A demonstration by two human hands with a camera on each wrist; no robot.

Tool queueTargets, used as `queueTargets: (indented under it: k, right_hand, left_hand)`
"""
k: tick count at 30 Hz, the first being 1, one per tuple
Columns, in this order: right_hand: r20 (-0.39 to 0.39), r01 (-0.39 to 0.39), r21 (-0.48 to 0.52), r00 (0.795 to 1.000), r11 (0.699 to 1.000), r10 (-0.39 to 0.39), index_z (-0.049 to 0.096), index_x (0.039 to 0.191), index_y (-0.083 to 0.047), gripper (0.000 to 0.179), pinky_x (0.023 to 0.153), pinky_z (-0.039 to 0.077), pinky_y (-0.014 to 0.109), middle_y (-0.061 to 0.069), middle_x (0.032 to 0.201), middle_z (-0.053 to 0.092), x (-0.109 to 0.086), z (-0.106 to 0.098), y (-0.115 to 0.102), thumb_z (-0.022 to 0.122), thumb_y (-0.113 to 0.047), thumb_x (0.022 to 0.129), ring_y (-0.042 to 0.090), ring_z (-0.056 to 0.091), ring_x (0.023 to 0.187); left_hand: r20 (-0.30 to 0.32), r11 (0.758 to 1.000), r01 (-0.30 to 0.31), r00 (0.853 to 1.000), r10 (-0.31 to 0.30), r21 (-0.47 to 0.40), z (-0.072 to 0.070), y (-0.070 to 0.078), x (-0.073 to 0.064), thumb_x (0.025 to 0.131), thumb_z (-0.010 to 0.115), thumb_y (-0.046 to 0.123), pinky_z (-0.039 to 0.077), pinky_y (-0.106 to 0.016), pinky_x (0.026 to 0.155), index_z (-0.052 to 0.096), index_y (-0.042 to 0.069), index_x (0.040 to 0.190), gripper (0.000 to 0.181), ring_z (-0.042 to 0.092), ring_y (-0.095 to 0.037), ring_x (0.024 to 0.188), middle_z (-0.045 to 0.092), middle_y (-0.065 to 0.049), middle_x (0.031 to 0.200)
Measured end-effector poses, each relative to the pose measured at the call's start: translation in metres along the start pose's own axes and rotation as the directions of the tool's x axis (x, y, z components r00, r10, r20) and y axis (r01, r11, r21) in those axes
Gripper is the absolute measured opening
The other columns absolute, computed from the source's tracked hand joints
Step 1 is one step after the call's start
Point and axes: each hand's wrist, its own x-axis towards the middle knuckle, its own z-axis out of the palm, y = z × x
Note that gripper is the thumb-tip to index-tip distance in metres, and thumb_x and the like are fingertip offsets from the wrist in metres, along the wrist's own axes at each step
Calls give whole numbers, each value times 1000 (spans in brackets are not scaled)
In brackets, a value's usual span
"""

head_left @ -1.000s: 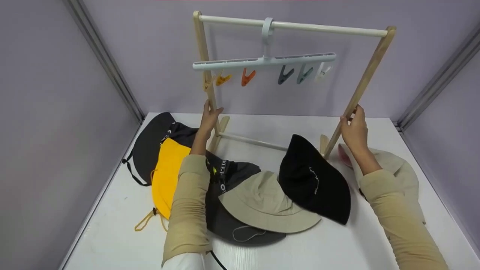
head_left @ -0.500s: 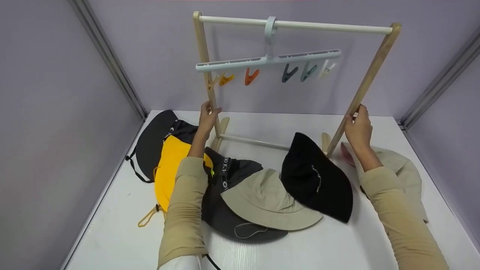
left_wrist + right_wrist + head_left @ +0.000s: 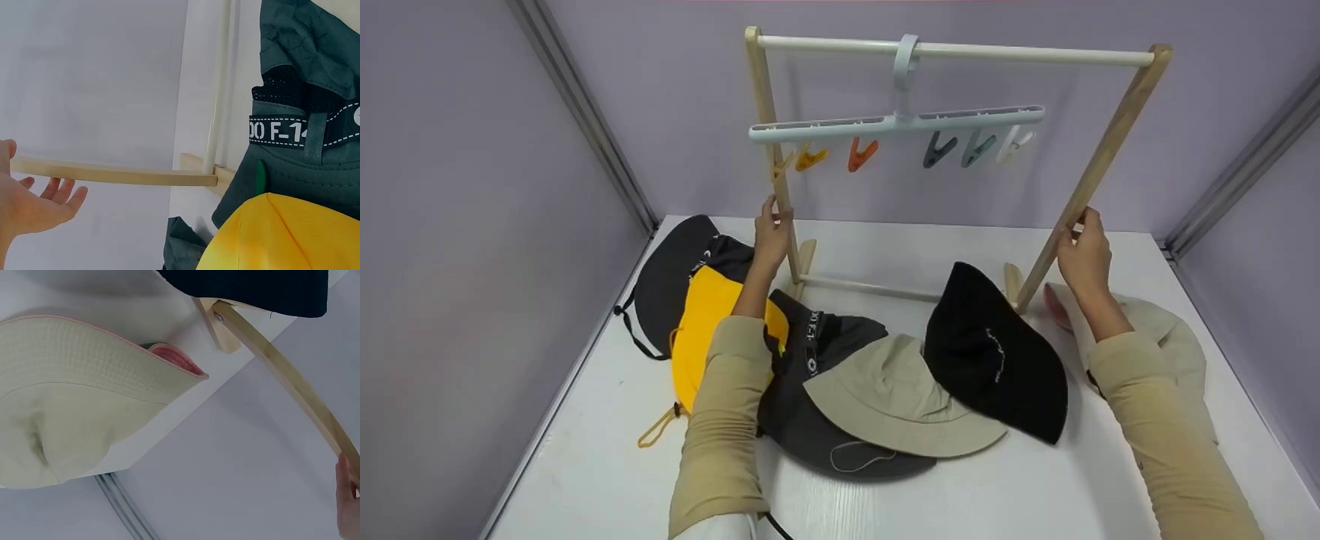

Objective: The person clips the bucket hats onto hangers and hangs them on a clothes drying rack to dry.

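Observation:
A wooden garment rack (image 3: 1099, 165) with white rods stands at the back of the white table. My left hand (image 3: 771, 240) is at its left post; in the left wrist view, the fingers (image 3: 61, 194) lie loosely below the post and the thumb is above it. At the right post, my right hand (image 3: 1085, 255) holds the wood between thumb and fingers; the right wrist view shows only part of that hand (image 3: 349, 512). From the top rod hangs a pale blue clip hanger (image 3: 900, 124) with several coloured clips (image 3: 862, 154).
Several bucket hats lie in front: a dark one (image 3: 667, 277), a yellow one (image 3: 701, 337), a dark grey one (image 3: 795, 427), a beige one (image 3: 900, 420) and a black one (image 3: 990, 352). A cream hat (image 3: 1174, 345) sits beneath the right forearm. Walls enclose the table's back and sides.
The rack's right side has shifted slightly right, with my right hand following. My left thumb has drawn back from across the left post. The clip hanger has swung slightly.

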Motion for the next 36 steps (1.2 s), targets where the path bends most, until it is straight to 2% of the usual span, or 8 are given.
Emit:
queueTargets:
  k: [3, 4, 7, 10, 11, 14, 21, 36]
  right_hand:
    - [-6, 1, 5, 1000, 1000, -1, 30, 133, 6, 40, 83, 44, 49, 24, 129, 43, 2, 0, 0, 37, -12, 98, 38, 50, 111]
    - [-13, 12, -10, 1000, 1000, -12, 31, 132, 7, 39, 82, 44, 49, 25, 128, 44, 3, 0, 1, 37, -11, 98, 38, 51, 110]
    - [-48, 57, -92, 997, 994, -62, 35, 125, 9, 33, 77, 45, 51, 28, 120, 49, 6, 2, 3, 39, -9, 97, 41, 54, 103]
    - [-79, 101, -160, 990, 982, -115, 38, 118, 11, 28, 72, 44, 54, 31, 108, 53, 7, 4, 6, 41, -8, 97, 45, 56, 93]
    - [-86, 111, -176, 988, 978, -128, 38, 115, 11, 26, 70, 44, 55, 32, 104, 53, 8, 4, 7, 41, -8, 97, 47, 56, 90]
    - [-89, 133, -208, 984, 969, -154, 38, 112, 12, 24, 65, 43, 56, 34, 98, 52, 8, 6, 10, 40, -7, 98, 49, 56, 82]
    - [-38, 145, -248, 987, 958, -159, 32, 114, 14, 27, 61, 45, 55, 35, 97, 50, 10, 7, 12, 35, -8, 99, 52, 56, 78]
    - [-6, 107, -244, 994, 964, -112, 28, 119, 13, 28, 63, 48, 53, 35, 102, 49, 11, 22, 15, 32, -7, 99, 51, 57, 81]
  left_hand:
    - [18, 994, -11, 1000, 9, 105, -1, -4, 7, 100, 36, 34, 37, -41, 87, 22, 12, 147, 53, 44, -33, 104, 38, -23, 119]
    - [9, 990, -40, 999, 39, 137, -1, -15, 17, 98, 35, 41, 37, -39, 84, 24, 17, 147, 55, 43, -32, 102, 39, -21, 116]
    - [12, 978, -49, 999, 47, 201, 0, -20, 27, 98, 30, 47, 36, -40, 83, 27, 21, 145, 54, 42, -32, 101, 39, -21, 114]
    - [6, 991, -40, 999, 40, 128, 1, -19, 32, 101, 31, 35, 35, -38, 86, 31, 17, 144, 47, 40, -30, 103, 38, -21, 118]
    - [17, 996, -16, 1000, 15, 87, 0, -8, 25, 102, 30, 27, 34, -40, 89, 31, 12, 143, 44, 40, -31, 107, 37, -22, 122]
    - [26, 999, -13, 1000, 14, -32, 0, -2, 20, 102, 28, 20, 33, -36, 92, 31, 6, 141, 41, 40, -28, 113, 38, -20, 131]
    - [-5, 995, -50, 999, 50, 83, 1, -6, 13, 103, 27, 23, 39, -37, 87, 32, 8, 140, 40, 49, -28, 105, 48, -17, 127]
    - [-7, 996, -42, 999, 43, 75, -7, -13, 14, 103, 27, 25, 39, -39, 89, 33, 14, 141, 40, 48, -26, 111, 46, -13, 132]
